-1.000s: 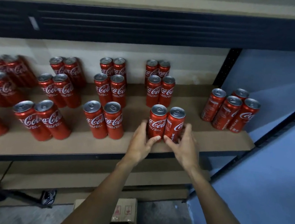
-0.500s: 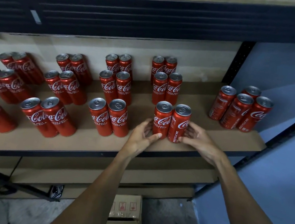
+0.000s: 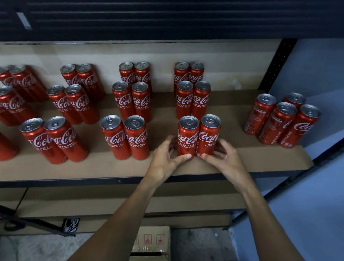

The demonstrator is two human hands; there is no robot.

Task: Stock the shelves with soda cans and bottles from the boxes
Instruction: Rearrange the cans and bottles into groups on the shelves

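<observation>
Both hands are on the front pair of red Coca-Cola cans, right of centre on the shelf (image 3: 255, 159). The left hand (image 3: 164, 157) wraps the base of the left can (image 3: 187, 136), thumb across the front, fingers curled round the far side. The right hand (image 3: 225, 160) grips the low part of the right can (image 3: 208, 134), thumb tip at the seam between the two. Both cans are upright, touching side by side, standing on the shelf board near its front edge.

Straight behind them are a second pair (image 3: 192, 100) and a third pair (image 3: 188, 73), in one column. More pairs (image 3: 125, 138) stand in columns off to the left (they look tilted towards the frame edge).

A cluster of four cans (image 3: 281, 121) sits well apart at the right end of the shelf, labels turned, "RECYCLE ME" readable.

On the floor below is a cardboard box (image 3: 152, 241) with handling symbols, partly hidden by the left forearm.
</observation>
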